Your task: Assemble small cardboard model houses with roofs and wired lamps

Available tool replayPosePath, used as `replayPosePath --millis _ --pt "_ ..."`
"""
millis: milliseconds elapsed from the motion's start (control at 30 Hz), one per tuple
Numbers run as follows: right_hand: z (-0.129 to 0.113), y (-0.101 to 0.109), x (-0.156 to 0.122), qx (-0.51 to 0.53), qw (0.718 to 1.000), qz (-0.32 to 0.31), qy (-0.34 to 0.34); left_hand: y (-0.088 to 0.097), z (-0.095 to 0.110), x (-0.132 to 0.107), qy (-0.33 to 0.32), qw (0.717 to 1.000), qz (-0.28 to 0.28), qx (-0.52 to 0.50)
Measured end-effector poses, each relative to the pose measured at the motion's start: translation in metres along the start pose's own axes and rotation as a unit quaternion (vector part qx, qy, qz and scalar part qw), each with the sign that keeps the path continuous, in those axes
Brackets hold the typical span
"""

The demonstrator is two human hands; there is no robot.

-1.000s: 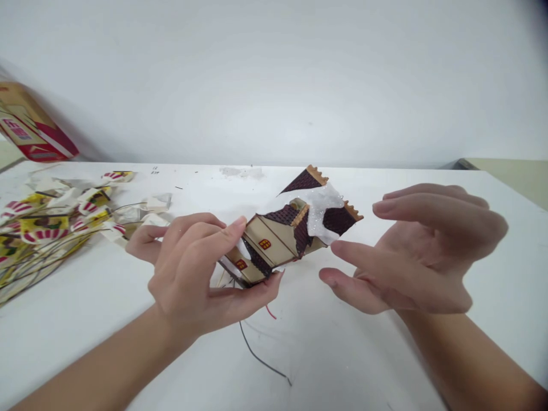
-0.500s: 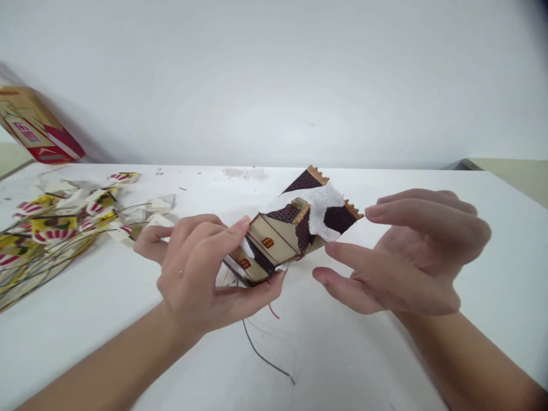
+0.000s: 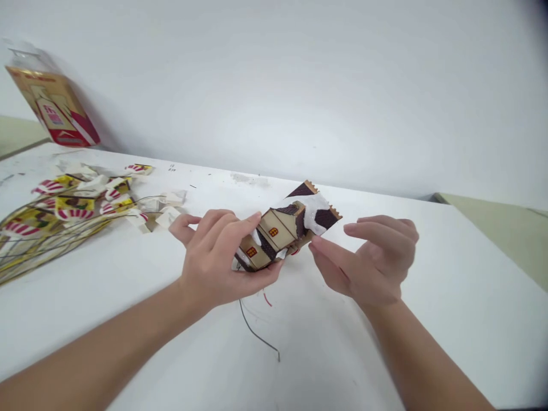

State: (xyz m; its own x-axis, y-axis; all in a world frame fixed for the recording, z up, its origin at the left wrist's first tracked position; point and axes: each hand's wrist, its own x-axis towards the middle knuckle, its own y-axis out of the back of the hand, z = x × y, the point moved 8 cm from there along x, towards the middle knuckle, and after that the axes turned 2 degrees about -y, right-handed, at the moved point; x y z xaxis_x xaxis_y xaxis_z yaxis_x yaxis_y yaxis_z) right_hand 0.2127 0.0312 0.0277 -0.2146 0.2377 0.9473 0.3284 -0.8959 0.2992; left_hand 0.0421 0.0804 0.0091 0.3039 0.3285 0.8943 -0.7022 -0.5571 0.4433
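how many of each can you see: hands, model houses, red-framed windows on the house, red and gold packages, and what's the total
Left hand and right hand: 2
Model house: 1
Red-framed windows showing on it: 2
Red and gold package: 1
Total: 6

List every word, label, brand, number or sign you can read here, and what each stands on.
No text can be read with certainty.
Tan-and-red printed package: pinkish-red lettering, too blurred to read.
White flat tabletop: small dark marks in two rows near the back edge, too small to read.
Cream-walled, dark-roofed miniature house: no lettering visible.
Red-and-white-striped, yellow-backed small pieces: no legible text.
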Motion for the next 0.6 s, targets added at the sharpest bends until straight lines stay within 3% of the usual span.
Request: replayPosePath --millis 100,367,600 --pt "-0.008 0.016 0.003 0.061 0.991 0.102 0.069 0.001 0.001 -0.001 -0.012 1.0 0.019 -0.001" --pt "-0.026 0.002 -0.001 0.087 0.993 0.073 0.035 0.0 -0.001 -0.002 0.018 1.0 0.016 -0.01" --pt "-0.016 -0.004 -0.004 0.044 0.996 0.076 -0.021 -0.002 -0.002 -0.004 0.023 1.0 0.003 -0.008"
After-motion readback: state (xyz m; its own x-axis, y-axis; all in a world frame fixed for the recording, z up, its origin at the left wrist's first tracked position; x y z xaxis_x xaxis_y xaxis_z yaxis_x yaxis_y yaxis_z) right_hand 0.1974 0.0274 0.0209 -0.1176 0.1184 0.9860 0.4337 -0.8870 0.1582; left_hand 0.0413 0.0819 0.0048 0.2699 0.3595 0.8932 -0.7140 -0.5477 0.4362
